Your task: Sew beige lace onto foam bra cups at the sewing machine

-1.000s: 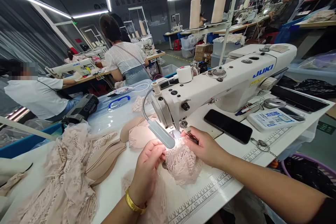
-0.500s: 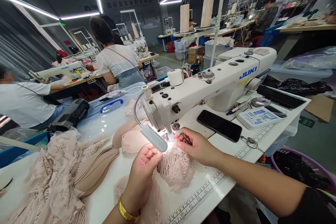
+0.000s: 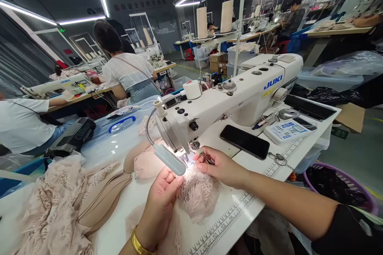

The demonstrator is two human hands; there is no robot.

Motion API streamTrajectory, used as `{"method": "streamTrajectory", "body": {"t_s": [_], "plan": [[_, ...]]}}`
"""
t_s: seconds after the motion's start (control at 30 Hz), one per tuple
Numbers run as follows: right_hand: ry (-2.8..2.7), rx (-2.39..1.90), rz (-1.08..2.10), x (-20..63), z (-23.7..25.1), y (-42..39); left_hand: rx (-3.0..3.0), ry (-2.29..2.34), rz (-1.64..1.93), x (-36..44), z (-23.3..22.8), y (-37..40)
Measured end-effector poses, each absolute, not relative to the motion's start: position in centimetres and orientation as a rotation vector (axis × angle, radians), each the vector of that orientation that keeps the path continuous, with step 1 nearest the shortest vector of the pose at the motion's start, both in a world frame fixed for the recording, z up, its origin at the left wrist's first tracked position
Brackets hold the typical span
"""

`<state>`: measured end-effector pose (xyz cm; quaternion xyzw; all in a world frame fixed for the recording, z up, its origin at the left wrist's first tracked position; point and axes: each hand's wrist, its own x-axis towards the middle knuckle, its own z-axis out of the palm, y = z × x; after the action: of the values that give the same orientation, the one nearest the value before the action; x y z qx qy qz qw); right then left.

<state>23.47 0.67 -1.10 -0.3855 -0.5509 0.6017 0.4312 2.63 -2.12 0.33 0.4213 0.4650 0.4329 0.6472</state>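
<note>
A pale pink lace bra cup (image 3: 199, 193) lies under the lit needle area of a white sewing machine (image 3: 221, 99). My left hand (image 3: 164, 189), with a gold bangle at the wrist, is closed in a pinch on the lace at the cup's left edge. My right hand (image 3: 218, 167) is closed around small dark thread snips (image 3: 207, 158), its fingertips beside the presser foot (image 3: 188, 160) and close above the lace. A grey lamp head (image 3: 170, 159) hangs just over the left fingers and hides part of the fabric there.
Loose lace (image 3: 54, 203) and stacked beige foam cups (image 3: 104, 199) lie on the left. A black phone (image 3: 244, 141), a white-and-blue box (image 3: 284, 130) and a printed ruler (image 3: 230, 219) are on the right. A person in a white top (image 3: 128, 71) works beyond.
The whole view has shifted slightly. My right fingers have turned a little, showing more of the dark snips and the presser foot. My left hand keeps its pinch on the lace.
</note>
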Motion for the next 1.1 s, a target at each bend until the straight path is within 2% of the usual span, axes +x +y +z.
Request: {"method": "streamTrajectory", "body": {"t_s": [0.3,0.5,1.1], "plan": [[-1.381,-0.890,1.745,23.6,-2.0,0.8,0.942,0.935,0.919,3.2,0.5,-2.2],[-1.215,-0.851,1.801,23.8,-1.5,1.1,0.924,0.956,0.896,2.9,0.2,-2.3],[-1.224,-0.864,1.640,23.4,-1.7,1.2,0.909,1.042,0.873,3.6,0.5,-2.3]]}}
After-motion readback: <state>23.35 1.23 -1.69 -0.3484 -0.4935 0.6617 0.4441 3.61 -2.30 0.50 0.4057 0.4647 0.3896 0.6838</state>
